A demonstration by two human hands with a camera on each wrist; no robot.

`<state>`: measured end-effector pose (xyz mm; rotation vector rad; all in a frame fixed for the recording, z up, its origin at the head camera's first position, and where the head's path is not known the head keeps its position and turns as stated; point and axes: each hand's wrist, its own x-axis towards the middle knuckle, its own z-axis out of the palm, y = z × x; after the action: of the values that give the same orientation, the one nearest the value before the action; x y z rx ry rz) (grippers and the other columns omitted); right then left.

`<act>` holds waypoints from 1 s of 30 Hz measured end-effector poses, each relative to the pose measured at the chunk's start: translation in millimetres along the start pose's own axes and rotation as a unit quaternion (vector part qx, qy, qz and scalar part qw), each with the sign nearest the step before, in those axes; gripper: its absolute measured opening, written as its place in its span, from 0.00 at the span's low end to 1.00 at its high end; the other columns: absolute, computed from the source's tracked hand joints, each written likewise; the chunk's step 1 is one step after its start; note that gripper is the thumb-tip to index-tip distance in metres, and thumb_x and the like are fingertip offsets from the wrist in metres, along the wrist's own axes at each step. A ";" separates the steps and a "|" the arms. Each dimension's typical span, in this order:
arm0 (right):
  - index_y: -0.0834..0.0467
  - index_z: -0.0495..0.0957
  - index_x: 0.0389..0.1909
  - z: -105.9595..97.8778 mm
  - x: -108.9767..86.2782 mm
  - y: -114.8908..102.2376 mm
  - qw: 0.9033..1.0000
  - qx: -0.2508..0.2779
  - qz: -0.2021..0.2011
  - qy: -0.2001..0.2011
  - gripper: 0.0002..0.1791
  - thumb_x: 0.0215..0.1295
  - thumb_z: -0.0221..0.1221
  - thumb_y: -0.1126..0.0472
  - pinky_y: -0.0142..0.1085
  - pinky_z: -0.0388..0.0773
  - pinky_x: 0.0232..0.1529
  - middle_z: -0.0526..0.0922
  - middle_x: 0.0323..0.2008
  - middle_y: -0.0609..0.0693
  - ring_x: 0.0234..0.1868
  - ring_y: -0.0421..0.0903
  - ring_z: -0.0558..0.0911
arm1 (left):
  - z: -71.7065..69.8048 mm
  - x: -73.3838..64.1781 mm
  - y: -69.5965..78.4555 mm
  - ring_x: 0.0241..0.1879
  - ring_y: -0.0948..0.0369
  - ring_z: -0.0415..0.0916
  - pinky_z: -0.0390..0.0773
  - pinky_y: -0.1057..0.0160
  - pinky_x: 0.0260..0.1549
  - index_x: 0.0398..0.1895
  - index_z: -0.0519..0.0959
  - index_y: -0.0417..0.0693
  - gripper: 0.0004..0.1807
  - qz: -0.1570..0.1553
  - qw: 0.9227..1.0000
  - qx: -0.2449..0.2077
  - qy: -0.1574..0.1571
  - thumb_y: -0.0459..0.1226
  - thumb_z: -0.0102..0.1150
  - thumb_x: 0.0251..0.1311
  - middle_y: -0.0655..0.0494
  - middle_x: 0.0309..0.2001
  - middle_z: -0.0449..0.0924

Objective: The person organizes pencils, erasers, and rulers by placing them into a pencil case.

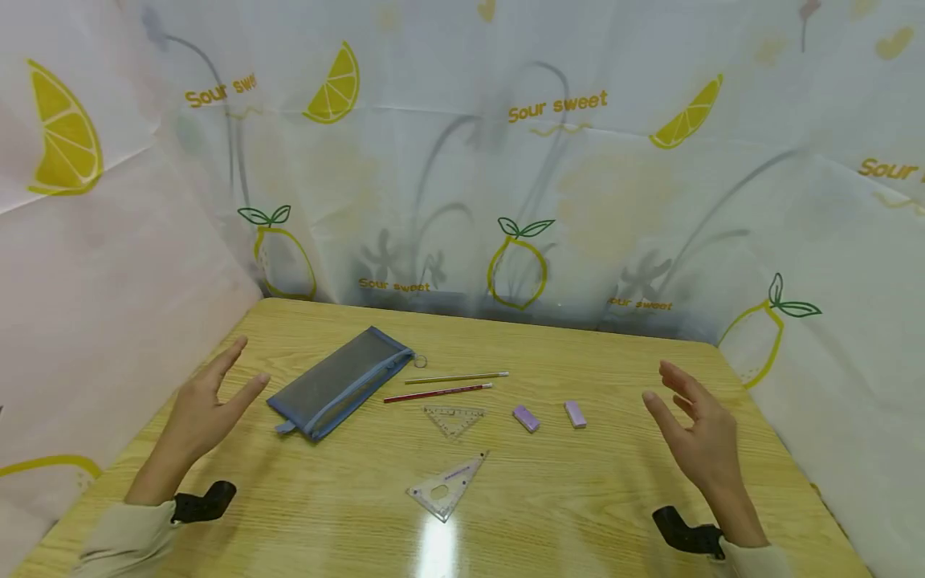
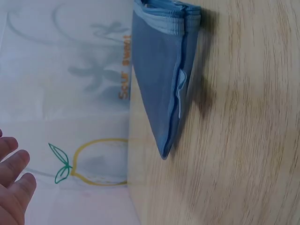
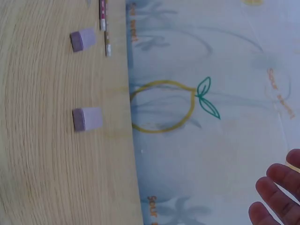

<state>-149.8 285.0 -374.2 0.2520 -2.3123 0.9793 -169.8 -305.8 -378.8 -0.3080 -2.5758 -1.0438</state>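
Note:
My left hand (image 1: 205,408) hovers over the table's left side, fingers extended and holding nothing. Nearest to it lies a blue mesh zip pencil case (image 1: 345,380), seen at close range in the left wrist view. On the right, my right hand (image 1: 699,433) is raised with relaxed, empty fingers. Two purple erasers (image 1: 526,418) (image 3: 87,119) lie to its left. Between the hands are a yellowish pencil (image 1: 457,377), a red pencil (image 1: 438,393), a clear triangular ruler with a scale (image 1: 453,419) and another clear set square (image 1: 450,487) closer to me.
The wood-grain table (image 1: 564,514) is bordered at the back and sides by a white curtain (image 1: 448,177) printed with lemons. A black wrist mount (image 1: 205,502) sits on the left wrist, another (image 1: 685,533) on the right.

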 end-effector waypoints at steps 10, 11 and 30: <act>0.62 0.75 0.58 28.1 -8.6 -6.7 0.996 0.059 0.069 0.001 0.22 0.64 0.65 0.63 0.18 0.71 0.45 0.80 0.51 0.59 0.47 0.29 0.75 | 27.6 3.9 5.9 0.64 0.35 0.58 0.56 0.85 0.53 0.73 0.57 0.38 0.34 0.047 0.997 -0.055 0.033 0.35 0.58 0.68 0.34 0.68 0.59; 0.62 0.76 0.57 31.4 -9.7 -6.1 0.995 0.061 0.075 -0.005 0.21 0.64 0.65 0.62 0.18 0.71 0.45 0.80 0.50 0.59 0.46 0.29 0.76 | 30.1 4.0 6.2 0.64 0.37 0.60 0.57 0.85 0.53 0.72 0.59 0.37 0.33 0.052 0.996 -0.059 0.037 0.34 0.59 0.67 0.34 0.68 0.61; 0.65 0.77 0.52 60.3 -13.9 18.4 0.975 0.037 0.186 -0.118 0.22 0.63 0.65 0.54 0.39 0.79 0.42 0.82 0.48 0.60 0.47 0.55 0.81 | 51.1 -6.3 6.0 0.63 0.38 0.61 0.72 0.41 0.48 0.67 0.67 0.36 0.32 -0.080 0.990 -0.088 -0.073 0.47 0.58 0.67 0.33 0.66 0.63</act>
<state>-173.7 254.8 -426.0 -0.0422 -2.6013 1.2801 -173.9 -266.0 -411.7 -0.2328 -2.6783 -1.3577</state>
